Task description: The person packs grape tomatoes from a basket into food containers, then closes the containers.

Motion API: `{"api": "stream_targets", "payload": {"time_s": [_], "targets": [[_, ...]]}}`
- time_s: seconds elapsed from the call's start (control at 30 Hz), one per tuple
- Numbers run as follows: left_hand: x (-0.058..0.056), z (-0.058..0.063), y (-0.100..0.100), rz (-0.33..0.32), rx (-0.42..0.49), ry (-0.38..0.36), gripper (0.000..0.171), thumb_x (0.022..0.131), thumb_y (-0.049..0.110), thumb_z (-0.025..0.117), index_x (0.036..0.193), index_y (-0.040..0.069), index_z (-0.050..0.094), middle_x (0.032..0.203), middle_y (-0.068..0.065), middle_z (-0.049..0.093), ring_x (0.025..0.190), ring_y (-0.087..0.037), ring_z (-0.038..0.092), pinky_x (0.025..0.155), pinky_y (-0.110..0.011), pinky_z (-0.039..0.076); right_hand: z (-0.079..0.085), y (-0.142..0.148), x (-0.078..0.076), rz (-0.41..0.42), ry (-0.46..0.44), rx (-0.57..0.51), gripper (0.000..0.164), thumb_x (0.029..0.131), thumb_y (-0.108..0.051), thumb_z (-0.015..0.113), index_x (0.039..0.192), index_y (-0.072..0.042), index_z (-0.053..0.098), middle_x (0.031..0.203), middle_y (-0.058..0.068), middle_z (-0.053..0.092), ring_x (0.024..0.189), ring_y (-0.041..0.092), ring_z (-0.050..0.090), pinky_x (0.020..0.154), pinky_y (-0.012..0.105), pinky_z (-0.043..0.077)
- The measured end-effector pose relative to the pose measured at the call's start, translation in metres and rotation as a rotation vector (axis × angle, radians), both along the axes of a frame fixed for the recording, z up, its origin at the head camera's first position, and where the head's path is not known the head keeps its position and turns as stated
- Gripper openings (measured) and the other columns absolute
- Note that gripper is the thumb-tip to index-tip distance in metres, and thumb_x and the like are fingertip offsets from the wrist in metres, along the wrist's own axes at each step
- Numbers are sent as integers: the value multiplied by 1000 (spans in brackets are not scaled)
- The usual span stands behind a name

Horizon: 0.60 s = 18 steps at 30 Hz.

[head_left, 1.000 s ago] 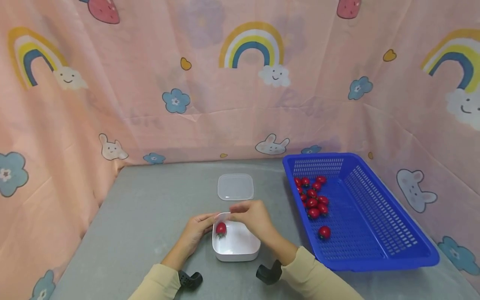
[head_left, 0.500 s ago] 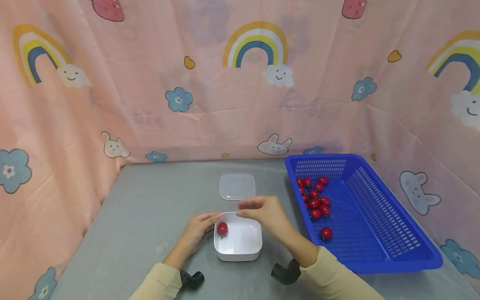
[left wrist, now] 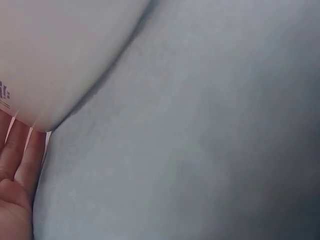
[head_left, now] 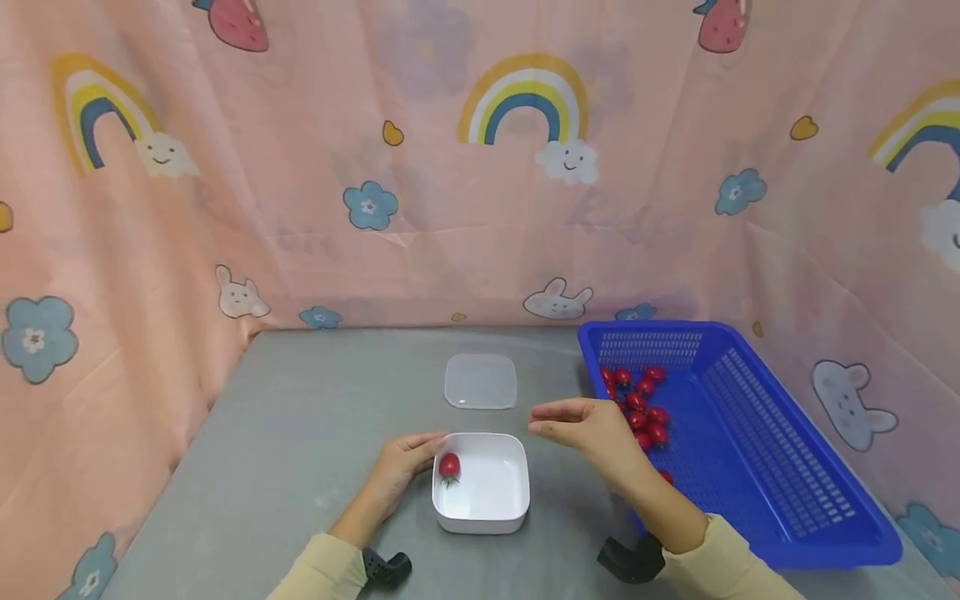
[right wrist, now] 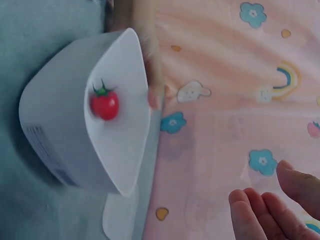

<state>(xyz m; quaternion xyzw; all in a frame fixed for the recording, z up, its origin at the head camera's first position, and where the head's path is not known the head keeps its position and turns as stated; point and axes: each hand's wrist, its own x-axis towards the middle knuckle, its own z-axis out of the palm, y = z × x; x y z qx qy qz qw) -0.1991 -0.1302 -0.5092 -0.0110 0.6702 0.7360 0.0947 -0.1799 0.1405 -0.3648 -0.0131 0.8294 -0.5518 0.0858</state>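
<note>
A square white box (head_left: 483, 487) stands on the grey table, with one red cherry tomato (head_left: 450, 467) lying inside at its left. My left hand (head_left: 405, 467) rests against the box's left side, its fingers fairly straight along the wall; the left wrist view shows several fingertips (left wrist: 35, 150) touching the box. My right hand (head_left: 588, 429) hovers in the air between the box and the blue basket (head_left: 735, 467), holding nothing. In the right wrist view its thumb and fingers are apart and the tomato's green stem points outward.
Several cherry tomatoes (head_left: 637, 402) lie along the left of the blue basket, partly covered by my right hand and forearm. Behind the box lies a translucent lid (head_left: 481, 382). A pink printed curtain (head_left: 450, 250) hangs beyond the table's back edge.
My right hand has moved off the box's back rim and to the right, toward the basket. The left hand stays at the box, and the tomato keeps its place inside.
</note>
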Motion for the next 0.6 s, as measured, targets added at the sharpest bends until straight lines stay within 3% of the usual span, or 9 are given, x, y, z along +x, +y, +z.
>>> {"api": "stream_targets", "payload": {"time_s": [0.27, 0.4, 0.6], "targets": [[1, -4, 6, -16, -37, 19, 38, 92, 16, 68, 119, -11, 66, 116, -13, 73, 94, 0, 68, 85, -19, 55, 16, 40, -5, -48, 5, 28, 49, 88, -43, 74, 122, -9, 71, 113, -2, 76, 106, 7, 68, 101, 42, 51], [1, -5, 5, 2, -60, 8, 37, 92, 15, 68, 119, -10, 66, 119, -15, 72, 94, 1, 67, 84, -18, 54, 23, 52, -13, -76, -6, 33, 56, 86, -49, 74, 126, -10, 69, 109, -10, 76, 101, 2, 69, 95, 33, 55], [1, -2, 1, 12, -57, -1, 37, 93, 14, 67, 120, -10, 65, 117, -12, 73, 94, 2, 67, 85, -17, 54, 25, 65, -25, -105, 4, -105, 62, 88, -39, 75, 132, 3, 61, 98, -17, 75, 97, 1, 71, 83, 16, 56]]}}
